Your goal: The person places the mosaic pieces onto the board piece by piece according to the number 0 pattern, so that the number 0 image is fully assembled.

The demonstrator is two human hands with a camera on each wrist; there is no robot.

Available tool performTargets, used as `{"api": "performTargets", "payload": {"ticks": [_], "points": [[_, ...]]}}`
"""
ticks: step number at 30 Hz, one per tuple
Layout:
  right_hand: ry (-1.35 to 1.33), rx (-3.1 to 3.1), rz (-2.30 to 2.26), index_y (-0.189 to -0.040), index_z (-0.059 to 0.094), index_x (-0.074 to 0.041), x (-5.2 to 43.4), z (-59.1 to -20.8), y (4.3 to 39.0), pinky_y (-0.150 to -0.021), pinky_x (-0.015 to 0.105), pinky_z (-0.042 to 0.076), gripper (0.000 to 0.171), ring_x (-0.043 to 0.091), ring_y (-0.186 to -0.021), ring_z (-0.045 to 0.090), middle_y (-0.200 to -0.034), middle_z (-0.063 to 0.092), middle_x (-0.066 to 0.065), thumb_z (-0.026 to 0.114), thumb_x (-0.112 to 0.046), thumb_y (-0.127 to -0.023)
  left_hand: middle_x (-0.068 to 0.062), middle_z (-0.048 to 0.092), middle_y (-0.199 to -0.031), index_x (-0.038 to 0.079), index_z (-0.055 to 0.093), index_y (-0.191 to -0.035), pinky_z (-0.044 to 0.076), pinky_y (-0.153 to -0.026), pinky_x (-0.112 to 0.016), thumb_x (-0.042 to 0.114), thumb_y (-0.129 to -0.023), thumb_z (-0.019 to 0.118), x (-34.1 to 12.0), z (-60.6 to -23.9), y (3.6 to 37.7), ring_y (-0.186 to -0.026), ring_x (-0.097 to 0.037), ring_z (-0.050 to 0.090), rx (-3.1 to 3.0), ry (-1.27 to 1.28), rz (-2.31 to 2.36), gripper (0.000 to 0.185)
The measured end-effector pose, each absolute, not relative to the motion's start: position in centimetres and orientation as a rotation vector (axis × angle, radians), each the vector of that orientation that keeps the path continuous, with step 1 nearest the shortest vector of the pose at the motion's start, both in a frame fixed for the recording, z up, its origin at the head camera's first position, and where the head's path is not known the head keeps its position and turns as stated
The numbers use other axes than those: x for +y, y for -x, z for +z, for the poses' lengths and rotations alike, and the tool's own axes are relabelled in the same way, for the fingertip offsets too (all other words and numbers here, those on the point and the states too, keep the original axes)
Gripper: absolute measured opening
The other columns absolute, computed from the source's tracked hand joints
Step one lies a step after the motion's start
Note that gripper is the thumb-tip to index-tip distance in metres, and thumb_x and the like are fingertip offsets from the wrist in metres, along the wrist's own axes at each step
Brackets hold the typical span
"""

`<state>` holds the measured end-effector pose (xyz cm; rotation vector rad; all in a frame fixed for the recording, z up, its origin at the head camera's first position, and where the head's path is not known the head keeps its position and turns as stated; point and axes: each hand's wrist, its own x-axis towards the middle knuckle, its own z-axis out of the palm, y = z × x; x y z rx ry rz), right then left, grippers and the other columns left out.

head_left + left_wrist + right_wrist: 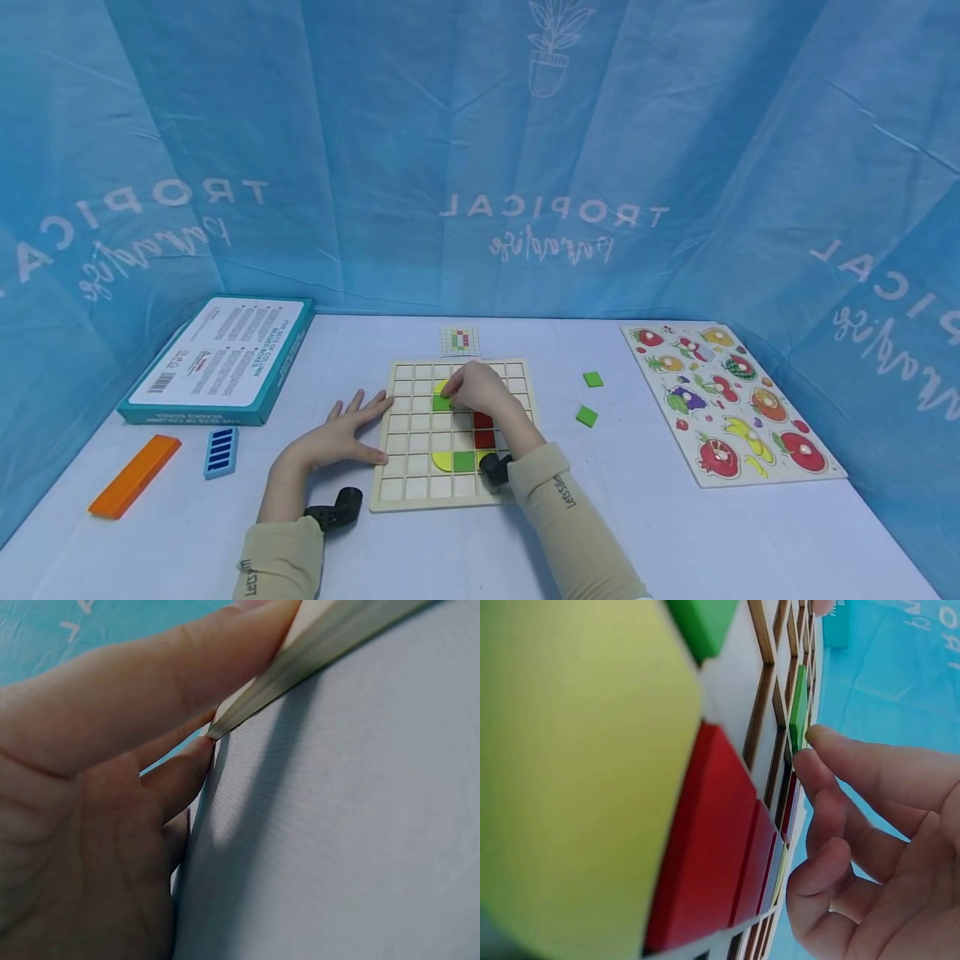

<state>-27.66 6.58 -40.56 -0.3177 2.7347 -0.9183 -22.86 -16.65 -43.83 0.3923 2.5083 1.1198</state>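
While the flat left hand (341, 433) steadied the grid board (405, 492) from nine o'clock, the right hand (476, 387) pinched a green tile (441, 403) at its ten o'clock fingertips.

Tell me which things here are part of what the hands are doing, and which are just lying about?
In use: grid board, green tile under the right hand, left hand steadying the board, pattern card, spare green tiles.

Lying about: fruit puzzle, box, orange block, blue block.

A green square tile (442, 403) is seated flat (beside a yellow piece) in the wooden grid board (405, 487), centre frame.
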Motion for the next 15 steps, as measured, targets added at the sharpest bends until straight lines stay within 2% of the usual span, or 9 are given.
{"api": "performTargets", "payload": {"ticks": [9, 15], "points": [[0.315, 2.615, -1.148, -0.094, 0.073, -0.01, 8.0, -40.4, 27.7, -0.067, 0.025, 0.049, 0.015, 0.013, -0.079, 0.056, -0.094, 0.068, 0.001, 0.067, -0.006, -0.081, -0.016, 0.011, -0.153, 0.006, 0.027, -0.145, -0.013, -0.108, -0.06, 0.033, -0.063, 0.08, -16.7, -43.9, 22.9, -0.138, -0.041, -0.012, 2.506, -0.401, 1.127, 0.101], [0.28, 2.538, -1.289, -0.099, 0.071, -0.009, 9.2, -40.1, 27.8, -0.071, 0.03, 0.052, 0.016, 0.017, -0.079, 0.057, -0.093, 0.066, 0.002, 0.065, -0.009, -0.084, -0.016, 0.011, -0.153, 0.006, 0.027, -0.145, -0.013, -0.108, -0.059, 0.034, -0.062, 0.08, -16.7, -43.9, 22.9, -0.138, -0.04, -0.012, 2.508, -0.4, 1.132, 0.102]]}}
